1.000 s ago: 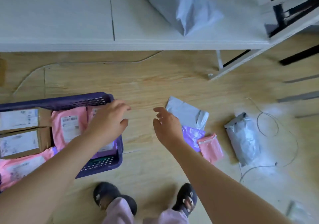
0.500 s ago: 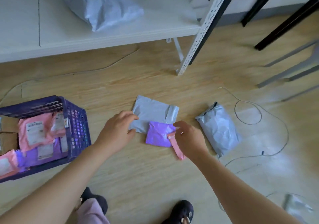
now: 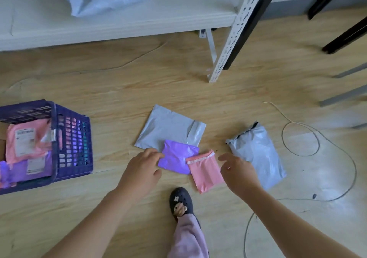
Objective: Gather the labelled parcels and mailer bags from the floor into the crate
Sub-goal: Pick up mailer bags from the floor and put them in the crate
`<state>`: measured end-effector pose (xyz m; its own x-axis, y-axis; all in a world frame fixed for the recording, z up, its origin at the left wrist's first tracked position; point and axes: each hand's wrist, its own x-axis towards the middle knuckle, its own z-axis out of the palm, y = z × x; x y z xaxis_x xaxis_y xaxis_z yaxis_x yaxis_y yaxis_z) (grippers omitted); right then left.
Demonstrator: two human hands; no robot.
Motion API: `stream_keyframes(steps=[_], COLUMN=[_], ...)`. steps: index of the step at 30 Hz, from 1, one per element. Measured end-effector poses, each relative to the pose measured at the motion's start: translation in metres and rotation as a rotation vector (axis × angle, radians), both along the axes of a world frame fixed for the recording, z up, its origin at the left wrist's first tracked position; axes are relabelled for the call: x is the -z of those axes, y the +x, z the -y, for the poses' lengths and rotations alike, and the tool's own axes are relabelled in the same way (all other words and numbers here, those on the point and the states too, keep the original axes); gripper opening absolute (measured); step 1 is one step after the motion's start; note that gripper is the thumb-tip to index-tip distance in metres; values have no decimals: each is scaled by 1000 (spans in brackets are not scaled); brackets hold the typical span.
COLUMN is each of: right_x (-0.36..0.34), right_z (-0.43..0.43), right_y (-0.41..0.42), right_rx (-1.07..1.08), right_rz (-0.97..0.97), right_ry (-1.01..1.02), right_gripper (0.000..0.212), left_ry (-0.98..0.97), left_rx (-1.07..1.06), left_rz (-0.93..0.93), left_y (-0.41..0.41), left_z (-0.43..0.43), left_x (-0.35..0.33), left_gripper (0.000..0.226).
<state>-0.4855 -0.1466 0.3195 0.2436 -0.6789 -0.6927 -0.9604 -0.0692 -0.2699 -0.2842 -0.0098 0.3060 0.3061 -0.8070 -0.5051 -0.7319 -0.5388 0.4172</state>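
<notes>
there, left hand (image 3: 142,170) at purple mailer (image 3: 178,158), grip unclear; right hand (image 3: 238,173) spread, empty; crate (image 3: 73,142) half offscreen

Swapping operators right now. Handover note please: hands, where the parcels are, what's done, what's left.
Left hand: open, fingertips touching the left edge of the purple mailer; nothing lifted.
Right hand: open and empty, hovering between the pink mailer and the stuffed grey mailer.
Floor: the purple mailer overlaps the near edge of the flat grey mailer, and pink overlaps purple. The stuffed grey mailer lies to their right.
Done: the crate at left holds pink and purple labelled bags.
Left: all four floor mailers go into the crate.
</notes>
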Motion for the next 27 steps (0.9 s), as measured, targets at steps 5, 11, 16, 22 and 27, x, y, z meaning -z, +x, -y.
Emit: stream_keyframes(steps=[5, 11, 16, 22, 27], right_x=[56, 164, 263, 368, 417], right_z=[34, 41, 35, 29, 33], right_y=[18, 28, 14, -2, -3], right_rx=[-81, -112, -227, -286, -343], right_rz=[-30, -68, -86, -97, -64], right_ry=[17, 132, 212, 287, 367], right_gripper=[41, 39, 36, 62, 78], left_ry=[69, 167, 236, 353, 394], left_rx=[-16, -19, 28, 134, 196], left_rz=[-3, -37, 14, 121, 194], left_y=[13, 10, -11, -27, -38], left_z=[36, 70, 87, 106, 117], left_x=[65, 169, 262, 356, 405], left_gripper=[46, 49, 51, 65, 71])
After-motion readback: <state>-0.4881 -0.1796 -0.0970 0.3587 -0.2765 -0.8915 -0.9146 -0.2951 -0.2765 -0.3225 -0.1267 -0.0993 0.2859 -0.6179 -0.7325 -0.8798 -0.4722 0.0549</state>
